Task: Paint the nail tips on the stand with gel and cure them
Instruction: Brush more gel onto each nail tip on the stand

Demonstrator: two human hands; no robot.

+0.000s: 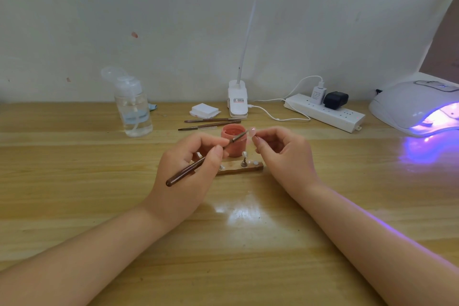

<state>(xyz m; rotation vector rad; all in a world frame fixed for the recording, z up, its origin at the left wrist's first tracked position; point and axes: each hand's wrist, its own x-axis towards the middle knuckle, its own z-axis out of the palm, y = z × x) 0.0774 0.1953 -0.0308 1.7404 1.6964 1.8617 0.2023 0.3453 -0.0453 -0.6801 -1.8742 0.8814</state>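
A brown-handled brush [198, 162] is gripped in the left hand [188, 169], its fingers curled round the shaft and its bristle end raised toward the right; a pale pink nail tip [252, 131] is pinched between the thumb and forefinger of the right hand [285, 154], held above the table [74, 181] just right of the brush end; whether bristles and tip touch cannot be told. A pink gel jar [233, 140] with its lid off is seen just beyond the two hands; the wooden stand [239, 169] lies flat on the near side of the jar, between the hands, with one upright metal post [244, 159] carrying a clear tip and small round pads to its right. Two spare brushes [211, 124] are laid side by side farther back; a stack of white wipes [204, 110] and a clip lamp [238, 99] are placed behind them. A clear pump bottle [133, 107] stands at far left; a white power strip [325, 113] with plugs lies at far right, and a curing lamp [417, 107] glowing violet is set at the right edge.
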